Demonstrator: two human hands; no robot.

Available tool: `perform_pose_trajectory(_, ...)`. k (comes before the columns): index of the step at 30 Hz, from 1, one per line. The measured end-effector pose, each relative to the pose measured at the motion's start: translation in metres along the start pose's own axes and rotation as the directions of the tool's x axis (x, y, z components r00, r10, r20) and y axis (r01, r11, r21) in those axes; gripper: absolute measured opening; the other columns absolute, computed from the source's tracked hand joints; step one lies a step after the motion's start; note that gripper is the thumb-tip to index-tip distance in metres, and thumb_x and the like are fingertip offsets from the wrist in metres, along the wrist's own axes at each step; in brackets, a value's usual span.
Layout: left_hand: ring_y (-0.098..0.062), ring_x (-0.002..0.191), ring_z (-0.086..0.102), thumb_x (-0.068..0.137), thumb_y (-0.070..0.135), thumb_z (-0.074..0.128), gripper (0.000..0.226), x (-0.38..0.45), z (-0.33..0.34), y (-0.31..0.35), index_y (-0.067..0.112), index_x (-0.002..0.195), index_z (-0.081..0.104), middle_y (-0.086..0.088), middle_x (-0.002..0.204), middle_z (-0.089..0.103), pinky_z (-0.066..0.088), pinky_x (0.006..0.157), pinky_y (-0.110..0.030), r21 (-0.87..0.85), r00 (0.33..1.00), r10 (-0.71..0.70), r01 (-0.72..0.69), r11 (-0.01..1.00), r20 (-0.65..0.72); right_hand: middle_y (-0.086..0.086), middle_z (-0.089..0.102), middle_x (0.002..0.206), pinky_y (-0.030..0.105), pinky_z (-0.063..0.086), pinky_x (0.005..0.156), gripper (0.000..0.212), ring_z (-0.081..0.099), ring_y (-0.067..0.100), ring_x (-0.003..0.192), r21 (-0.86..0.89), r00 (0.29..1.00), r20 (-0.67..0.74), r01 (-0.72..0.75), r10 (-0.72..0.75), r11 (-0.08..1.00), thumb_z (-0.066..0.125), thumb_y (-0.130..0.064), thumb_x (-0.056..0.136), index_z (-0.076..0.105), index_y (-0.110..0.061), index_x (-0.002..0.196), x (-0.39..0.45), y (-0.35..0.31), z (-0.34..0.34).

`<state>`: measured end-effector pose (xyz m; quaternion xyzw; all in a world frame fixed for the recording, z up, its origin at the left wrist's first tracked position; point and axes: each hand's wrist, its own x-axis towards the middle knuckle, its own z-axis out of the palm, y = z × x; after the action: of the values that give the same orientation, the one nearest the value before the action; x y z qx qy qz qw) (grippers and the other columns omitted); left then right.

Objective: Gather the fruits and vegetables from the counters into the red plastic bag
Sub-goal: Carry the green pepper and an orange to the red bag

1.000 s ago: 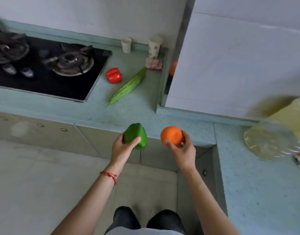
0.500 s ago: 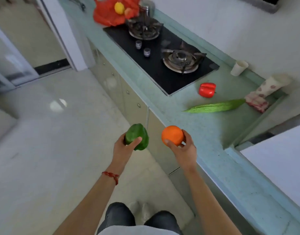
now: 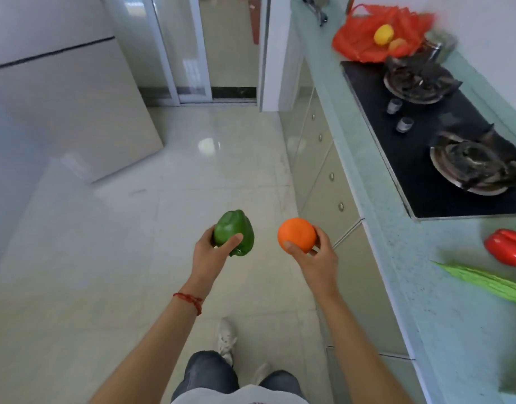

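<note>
Two hands are raised over the floor, each closed around one item. The left hand (image 3: 210, 252) grips a green bell pepper (image 3: 234, 232), thumb across its front; a red string bracelet (image 3: 189, 300) circles that wrist. The right hand (image 3: 318, 258) holds an orange (image 3: 296, 234) between thumb and curled fingers, just at 3 o'clock of the pepper, the two fruits apart.

Out at 3 o'clock runs the pale green tabletop (image 3: 396, 258). On it, at the right edge, lies a red bell pepper (image 3: 507, 249), with a long bitter gourd (image 3: 487, 282) just beside it at 6 o'clock. Toward 1 o'clock a black gas hob (image 3: 420, 158) is set into the tabletop. Beyond the hob, at the far end, sits the red plastic bag (image 3: 364, 45), open, with a yellow lemon (image 3: 383, 35) and another yellowish fruit showing inside.
</note>
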<state>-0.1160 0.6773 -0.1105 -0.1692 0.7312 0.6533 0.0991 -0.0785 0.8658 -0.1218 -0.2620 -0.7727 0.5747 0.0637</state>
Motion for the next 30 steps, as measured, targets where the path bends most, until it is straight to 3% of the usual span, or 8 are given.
perform_pose_trajectory(16, -0.015, 0.091, 0.057, 0.077, 0.022, 0.071, 0.045, 0.153, -0.065, 0.035, 0.013, 0.118, 0.055, -0.004, 0.107, 0.06, 0.043, 0.06, -0.014, 0.014, 0.997, -0.028, 0.029, 0.999, -0.07, 0.005, 0.052, 0.129, 0.03, 0.048, 0.083, 0.072, 0.053, 0.017, 0.098, -0.049, 0.997, 0.072, 0.007, -0.004, 0.999, 0.079, -0.029, 0.07, 0.044, -0.019, 0.132, 0.106, -0.062, 0.128)
perform_pose_trajectory(21, -0.012, 0.086, 0.058, 0.076, 0.02, 0.072, 0.045, 0.21, -0.055, 0.05, 0.014, 0.117, 0.055, -0.005, 0.105, 0.061, 0.045, 0.051, -0.005, 0.003, 0.997, -0.027, 0.027, 1.0, -0.075, 0.003, 0.05, 0.131, 0.033, 0.05, 0.086, 0.074, 0.052, 0.016, 0.101, -0.074, 0.996, 0.089, 0.034, -0.028, 0.997, 0.078, -0.032, 0.07, 0.042, -0.02, 0.133, 0.157, -0.079, 0.152)
perform_pose_trajectory(30, -0.009, 0.085, 0.058, 0.076, 0.021, 0.072, 0.046, 0.347, -0.012, 0.103, 0.013, 0.118, 0.055, -0.003, 0.103, 0.061, 0.045, 0.051, -0.005, 0.011, 0.996, 0.0, 0.001, 1.0, -0.089, 0.003, 0.052, 0.129, 0.028, 0.049, 0.082, 0.072, 0.053, 0.015, 0.1, -0.056, 0.992, 0.094, 0.089, -0.084, 0.994, 0.078, -0.031, 0.07, 0.045, -0.017, 0.132, 0.306, -0.118, 0.184)
